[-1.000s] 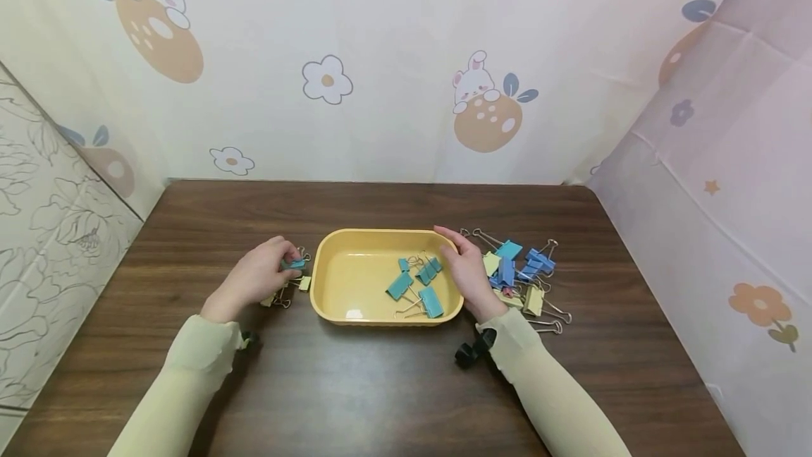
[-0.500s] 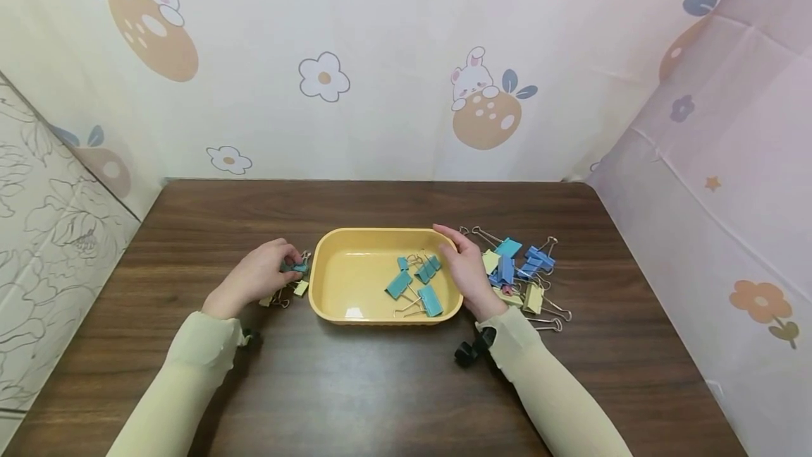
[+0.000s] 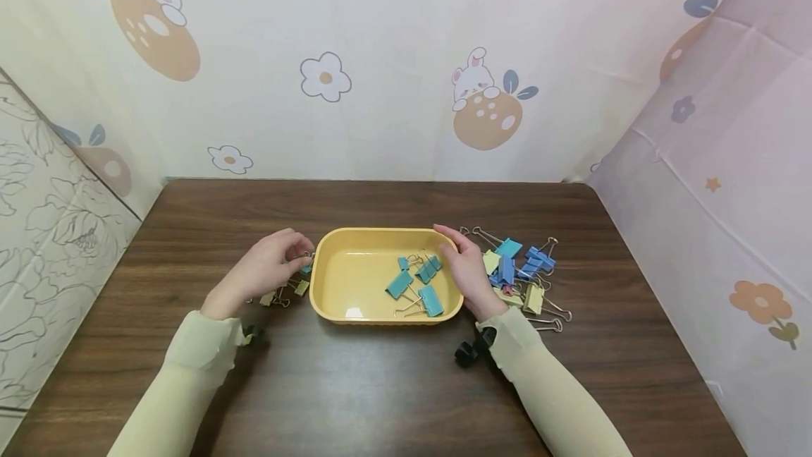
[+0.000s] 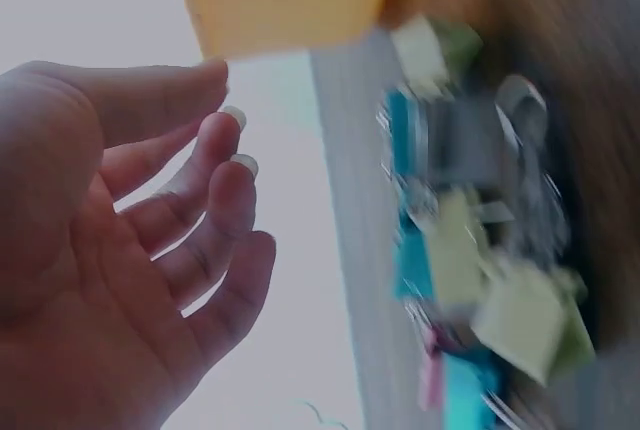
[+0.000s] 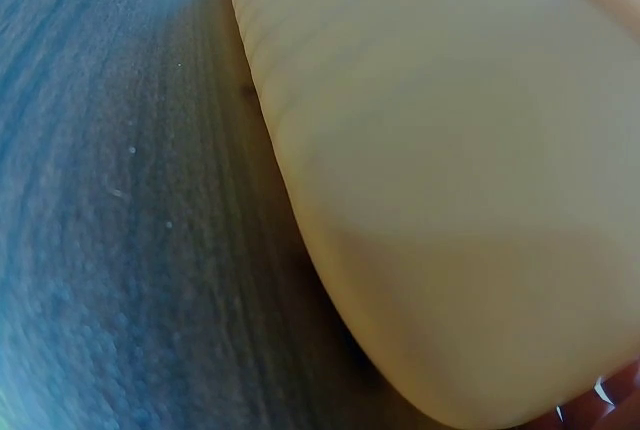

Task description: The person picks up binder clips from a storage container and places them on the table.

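Observation:
My left hand hovers by the left end of a yellow plastic tray, over a small pile of binder clips. In the left wrist view its fingers are loosely bent, with nothing visible between them and the thumb. Beneath lie teal binder clips, pale yellow binder clips and a pink one, all blurred. My right hand holds the tray's right end, thumb at the rim and fingers around the outside. Several teal binder clips lie in the tray's right half.
To the right of the tray a mixed heap holds blue binder clips, yellow ones and a teal one. Everything stands on a dark wooden table. A patterned curtain rises behind its far edge.
My left hand pinched a teal binder clip earlier; it has since let go and lifted slightly up and right. That clip now lies beside the tray. My right hand stays on the tray.

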A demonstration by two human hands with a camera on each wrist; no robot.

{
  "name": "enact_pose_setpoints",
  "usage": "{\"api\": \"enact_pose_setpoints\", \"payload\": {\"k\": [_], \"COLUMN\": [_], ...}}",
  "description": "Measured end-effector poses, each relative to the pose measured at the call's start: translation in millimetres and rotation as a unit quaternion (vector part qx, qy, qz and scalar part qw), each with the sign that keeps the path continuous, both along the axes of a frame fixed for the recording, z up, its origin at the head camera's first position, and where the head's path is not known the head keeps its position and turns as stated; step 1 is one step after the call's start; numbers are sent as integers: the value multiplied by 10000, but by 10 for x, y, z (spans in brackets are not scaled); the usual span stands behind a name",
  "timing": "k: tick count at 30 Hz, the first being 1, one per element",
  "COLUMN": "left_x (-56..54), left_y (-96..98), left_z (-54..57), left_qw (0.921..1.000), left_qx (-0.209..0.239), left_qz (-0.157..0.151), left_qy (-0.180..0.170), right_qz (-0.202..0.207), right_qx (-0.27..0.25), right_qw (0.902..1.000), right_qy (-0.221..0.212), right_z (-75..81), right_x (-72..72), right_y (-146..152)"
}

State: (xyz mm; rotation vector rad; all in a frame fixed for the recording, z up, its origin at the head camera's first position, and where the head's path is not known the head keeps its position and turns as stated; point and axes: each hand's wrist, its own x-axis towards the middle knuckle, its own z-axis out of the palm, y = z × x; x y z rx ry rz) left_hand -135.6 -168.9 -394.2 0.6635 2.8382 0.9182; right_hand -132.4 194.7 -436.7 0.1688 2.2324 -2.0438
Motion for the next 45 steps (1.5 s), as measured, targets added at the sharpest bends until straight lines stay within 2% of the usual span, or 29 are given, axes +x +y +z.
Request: {"api": "enact_pose_setpoints", "payload": {"k": [6, 8, 16, 21, 27, 34, 37, 41, 45], "left_x": [47, 64, 129, 104, 12, -51, -63, -71, -71], "left_y": [201, 269, 609, 804, 1043, 1205, 1265, 1337, 1373], "left_z": [119, 146, 276, 317, 254, 62, 0, -60, -87], "left_qw": [9996, 9992, 9978, 9941, 9859, 9801, 9779, 9755, 9758], "left_qx": [119, 150, 80, -21, -50, 12, -36, -152, -301], "left_qz": [80, 21, -581, -1071, -1628, -1762, -1860, -2028, -2037], "left_qy": [235, 358, 309, 180, -385, -914, -952, -837, -736], "right_qz": [-1, 9, 28, 44, 20, 47, 51, 60, 66], "right_qx": [-11, -27, -14, 61, 50, -8, 4, 22, 47], "right_qw": [10000, 10000, 10000, 9999, 9999, 10000, 10000, 10000, 9999], "right_qy": [-3, -9, -22, 72, 85, -20, 26, 33, -59], "right_z": [-6, -6, -1, -3, -10, -16, -16, -12, 6], "right_x": [2, 2, 1, -5, -15, -33, -32, -29, -13], "right_y": [5, 6, 20, 19, 16, 6, 11, 15, 18]}}
